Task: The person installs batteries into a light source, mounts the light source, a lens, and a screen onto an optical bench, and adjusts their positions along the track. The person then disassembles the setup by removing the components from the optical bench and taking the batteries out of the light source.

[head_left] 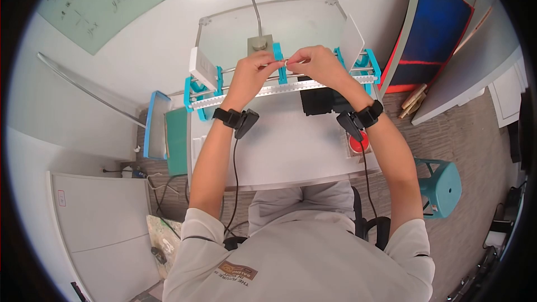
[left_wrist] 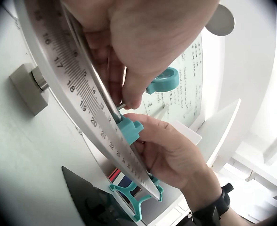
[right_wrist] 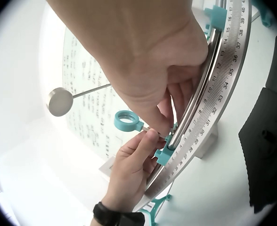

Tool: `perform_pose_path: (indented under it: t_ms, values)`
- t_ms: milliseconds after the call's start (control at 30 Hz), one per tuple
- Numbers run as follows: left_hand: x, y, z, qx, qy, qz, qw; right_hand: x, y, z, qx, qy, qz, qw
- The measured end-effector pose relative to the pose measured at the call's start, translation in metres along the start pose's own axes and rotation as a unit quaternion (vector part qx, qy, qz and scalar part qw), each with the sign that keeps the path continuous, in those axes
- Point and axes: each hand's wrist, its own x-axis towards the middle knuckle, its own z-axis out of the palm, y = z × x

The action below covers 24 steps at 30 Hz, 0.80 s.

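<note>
A round lens in a teal lens holder [right_wrist: 124, 126] stands on a thin metal stem [right_wrist: 146, 129] above a teal slider [left_wrist: 129, 130] on an optical bench. Paired steel rods and a long metal ruler [head_left: 263, 91] run along the bench. My left hand [head_left: 251, 76] pinches the lens holder at its stem, thumb tip against the metal. From the other side my right hand [head_left: 323, 66] pinches at the same stem, just above the slider. The fingertips of both hands nearly meet there and partly hide the joint.
White panels [head_left: 202, 69] stand near both bench ends in teal mounts. Behind the bench is a lamp base [head_left: 258, 43] with a thin upright pole. A black cloth [head_left: 316, 102] and a red round button [head_left: 358, 142] lie on the table's right side. A teal stool [head_left: 444, 190] is at floor right.
</note>
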Motion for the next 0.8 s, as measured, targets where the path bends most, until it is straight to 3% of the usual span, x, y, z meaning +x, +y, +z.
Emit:
perform_pose_path:
  t_ms: [467,533,567,633,800]
  values:
    - [-0.003,0.001,-0.003,-0.037,0.008,-0.048,0.998,-0.004,0.000,0.000,-0.032,0.027,-0.036,0.998]
    - [-0.003,-0.001,-0.003,-0.070,0.013,-0.035,0.997,-0.009,-0.016,-0.001,-0.028,0.088,-0.107,0.990]
    - [-0.003,-0.002,-0.002,-0.072,0.016,-0.034,0.997,-0.012,-0.025,-0.001,-0.031,0.087,-0.109,0.990]
    - [-0.005,-0.002,-0.002,-0.133,0.012,-0.028,0.991,-0.017,-0.046,0.001,-0.026,0.086,-0.216,0.972]
    - [-0.008,0.002,-0.009,-0.087,-0.019,-0.027,0.996,-0.011,-0.057,0.011,-0.101,0.093,-0.287,0.948]
